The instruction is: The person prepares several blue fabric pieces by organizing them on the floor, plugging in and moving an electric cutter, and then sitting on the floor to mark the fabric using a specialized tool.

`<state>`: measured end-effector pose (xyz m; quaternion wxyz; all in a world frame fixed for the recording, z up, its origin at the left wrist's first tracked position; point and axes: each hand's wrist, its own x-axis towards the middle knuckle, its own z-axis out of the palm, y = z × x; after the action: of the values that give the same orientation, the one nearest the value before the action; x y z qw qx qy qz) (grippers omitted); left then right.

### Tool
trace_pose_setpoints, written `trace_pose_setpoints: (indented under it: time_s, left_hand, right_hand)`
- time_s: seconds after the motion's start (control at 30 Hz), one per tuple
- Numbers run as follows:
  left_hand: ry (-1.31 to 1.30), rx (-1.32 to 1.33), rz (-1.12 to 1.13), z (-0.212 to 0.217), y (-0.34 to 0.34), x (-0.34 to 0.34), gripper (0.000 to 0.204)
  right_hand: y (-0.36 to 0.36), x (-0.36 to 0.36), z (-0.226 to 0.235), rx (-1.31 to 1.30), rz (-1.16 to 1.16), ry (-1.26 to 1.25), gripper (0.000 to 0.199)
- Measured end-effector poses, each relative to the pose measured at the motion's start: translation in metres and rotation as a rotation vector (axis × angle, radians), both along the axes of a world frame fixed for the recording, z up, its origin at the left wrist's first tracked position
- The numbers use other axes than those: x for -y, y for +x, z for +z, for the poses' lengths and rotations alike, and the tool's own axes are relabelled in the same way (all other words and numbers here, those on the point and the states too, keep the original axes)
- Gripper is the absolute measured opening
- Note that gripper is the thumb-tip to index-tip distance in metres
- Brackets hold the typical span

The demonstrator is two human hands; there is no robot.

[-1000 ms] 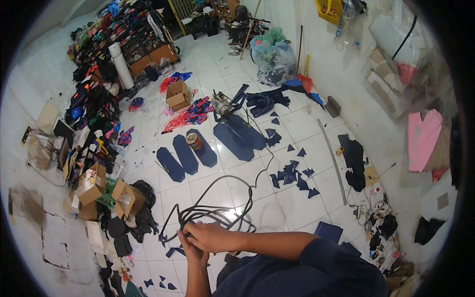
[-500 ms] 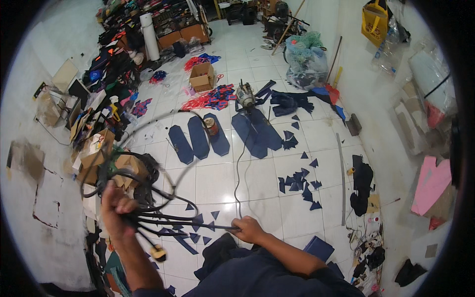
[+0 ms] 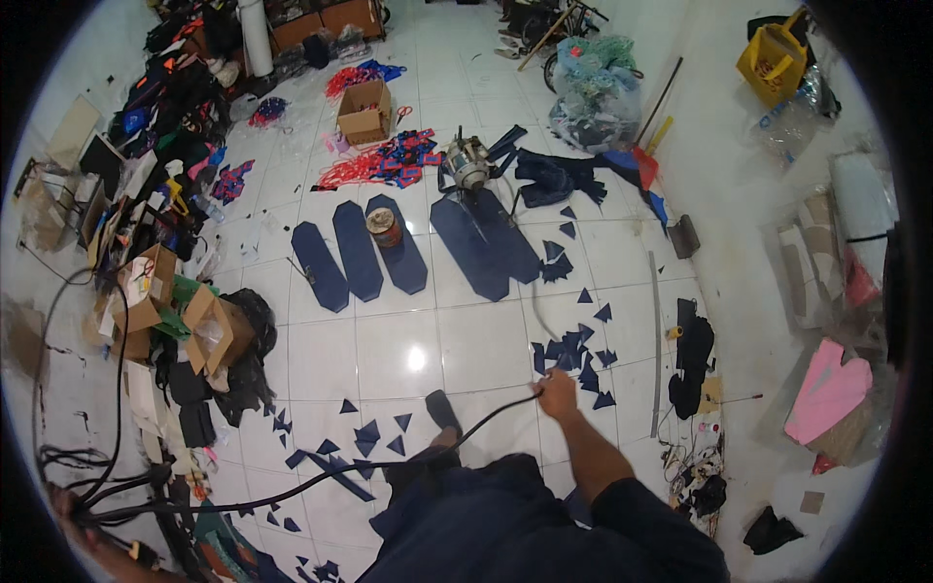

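A long black electric cable [image 3: 243,506] stretches across in front of me. My left hand [image 3: 70,507], at the lower left rim, is closed round a bundle of its loops; its fingers are partly lost in the dark edge. Well out to the right, my right hand [image 3: 559,392] grips the cable near the small dark blue fabric triangles [image 3: 566,348]. Past that hand a thinner stretch of cable runs over the floor toward a metal motorised machine [image 3: 470,167], likely a cloth cutter, standing by stacked dark blue fabric panels [image 3: 476,243].
Three elongated blue panels [image 3: 321,267] lie ahead, with a round tin [image 3: 384,227] on one. Open cardboard boxes [image 3: 219,330] and piled goods line the left. A carton [image 3: 364,112] stands farther off. My shoe [image 3: 442,410] is on the tiles among fabric scraps [image 3: 367,437].
My left hand has swung left and down with the cable loops. The right hand has moved right and forward, so a longer length of cable spans between them. My shoe has come into view.
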<state>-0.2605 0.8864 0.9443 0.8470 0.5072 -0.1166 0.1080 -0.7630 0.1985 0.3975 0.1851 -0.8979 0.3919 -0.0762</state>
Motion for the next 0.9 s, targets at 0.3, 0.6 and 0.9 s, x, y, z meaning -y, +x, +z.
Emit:
trace_pose_setpoints:
  time_s: [0.3,0.6,0.9]
  left_hand:
    - [0.323,-0.625,-0.043,-0.227,0.047,0.267,0.017]
    - [0.146,-0.805,-0.564,-0.353,-0.035,0.535,0.032]
    - [-0.122,-0.883,-0.626,-0.354,-0.069,0.732,0.029]
  right_hand:
    - [0.206,0.079,0.127,0.052,0.172,-0.316,0.065]
    - [0.39,0.052,0.217,0.505,0.466,0.607,0.027]
    - [0.372,0.175,0.221,0.385,1.052,0.472,0.032]
